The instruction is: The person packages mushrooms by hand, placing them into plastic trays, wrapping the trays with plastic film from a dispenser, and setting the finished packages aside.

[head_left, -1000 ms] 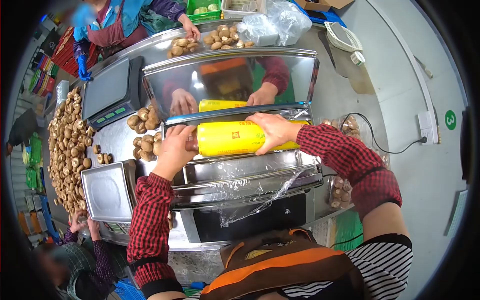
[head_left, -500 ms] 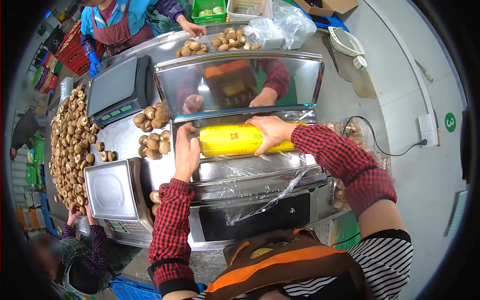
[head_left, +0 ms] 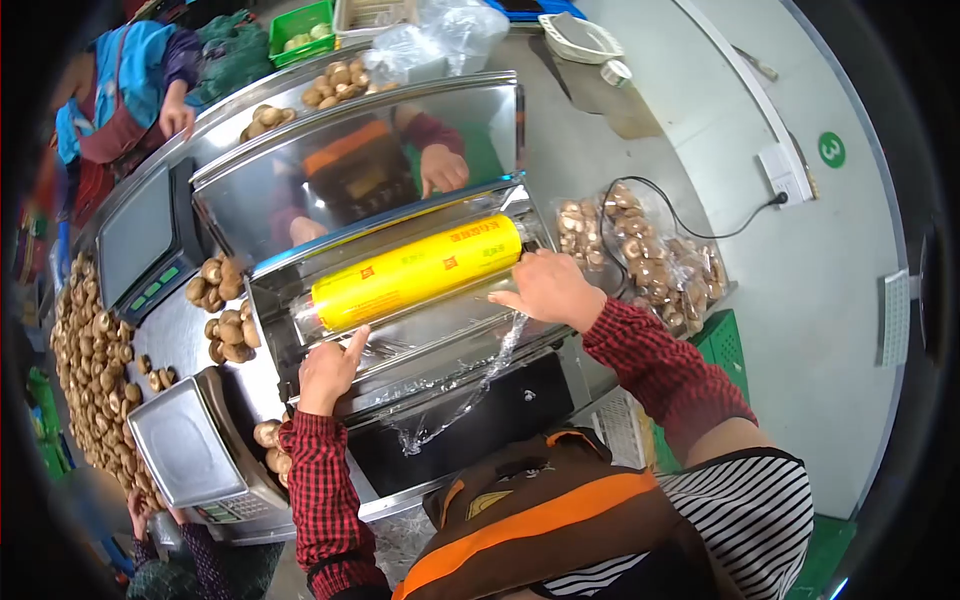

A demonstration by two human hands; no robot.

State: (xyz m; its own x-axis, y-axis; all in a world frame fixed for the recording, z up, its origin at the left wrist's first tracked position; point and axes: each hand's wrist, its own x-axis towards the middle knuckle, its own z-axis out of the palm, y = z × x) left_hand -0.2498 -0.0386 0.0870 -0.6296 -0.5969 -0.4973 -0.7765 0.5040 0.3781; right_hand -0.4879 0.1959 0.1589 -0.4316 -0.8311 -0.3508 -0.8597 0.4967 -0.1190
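A yellow roll of cling film (head_left: 415,272) lies in the trough of a metal wrapping machine (head_left: 430,385), under its raised shiny lid (head_left: 360,165). By the roll's left end, my left hand (head_left: 330,375) rests on the machine's frame with one digit stretched toward the roll. My right hand (head_left: 555,288) is at the trough's right end, thumb pointing left and apart from the fingers, which are partly hidden. Neither hand visibly grips the roll. A crumpled strip of clear film (head_left: 490,375) trails over the front edge onto the black plate (head_left: 460,425).
Left are two scales, one grey-topped (head_left: 145,235) and one silver (head_left: 190,440), beside a heap of mushrooms (head_left: 90,370). Bagged mushrooms (head_left: 650,255) and a black cable (head_left: 690,225) lie to the right. A co-worker's hand (head_left: 177,112) is at the far side.
My hands have come off the roll, which now sits lower in the trough. Both hands moved to its ends, the right one farther right. The view has turned and shifted right.
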